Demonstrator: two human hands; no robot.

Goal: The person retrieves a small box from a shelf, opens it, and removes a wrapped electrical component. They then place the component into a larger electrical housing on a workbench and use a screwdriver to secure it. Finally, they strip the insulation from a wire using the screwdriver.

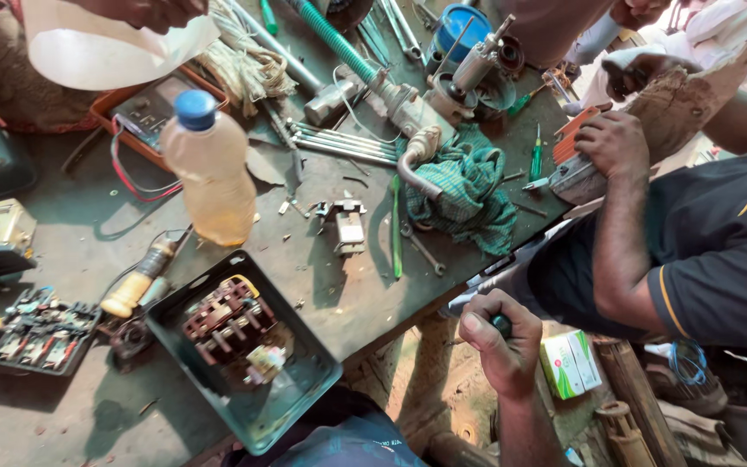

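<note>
the right hand (501,342) hangs just off the desk's (339,294) near edge, fingers clamped on a dark-handled tool (501,325) (tip hidden). the left hand is not in view. judged step: tool gripped, no contact yet with the open green metal switch box (244,350) holding brown contacts at the near edge.

The right hand (503,342) is closed over a dark tool handle (501,325), hiding nearly all of it. The left hand is out of view. Below the right hand, the forearm runs off the bottom edge. Left of it, the switch box (244,350) has contents too small to tell.
</note>
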